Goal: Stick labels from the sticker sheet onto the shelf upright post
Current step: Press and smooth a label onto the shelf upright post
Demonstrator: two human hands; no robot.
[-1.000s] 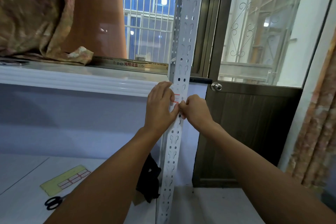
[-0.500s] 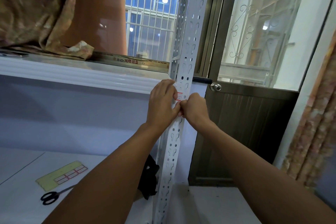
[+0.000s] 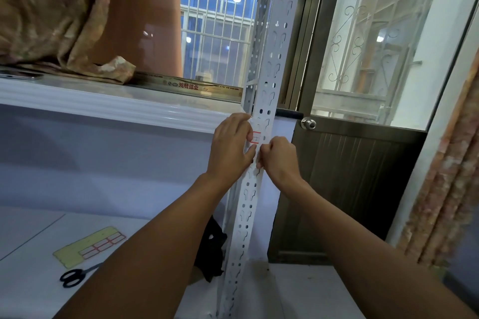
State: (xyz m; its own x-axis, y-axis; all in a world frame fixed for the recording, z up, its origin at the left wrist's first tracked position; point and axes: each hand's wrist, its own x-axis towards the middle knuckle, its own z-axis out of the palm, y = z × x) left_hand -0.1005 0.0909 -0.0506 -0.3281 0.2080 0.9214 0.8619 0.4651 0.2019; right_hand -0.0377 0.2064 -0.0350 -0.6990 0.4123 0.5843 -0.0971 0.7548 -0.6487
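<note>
A white perforated shelf upright post (image 3: 269, 59) runs from top centre down to the floor. A white label with a red border (image 3: 256, 137) sits on its front face at mid height, with its lower part hidden under my fingers. My left hand (image 3: 230, 147) lies with straight fingers against the post's left side, thumb on the label. My right hand (image 3: 278, 155) is curled, and its thumb and fingertips pinch the label's lower end against the post. The yellow sticker sheet (image 3: 77, 248), with several labels left on it, lies flat at the lower left.
Black-handled scissors (image 3: 75, 276) lie just in front of the sticker sheet. A black object (image 3: 211, 248) sits at the post's foot. A white ledge (image 3: 103, 103) carries a bunched curtain (image 3: 51, 21). A brown door with a knob (image 3: 308, 123) stands right of the post.
Both hands stay at the same spot on the post with the label. My left fingers have stretched slightly upward, and the view has shifted a little.
</note>
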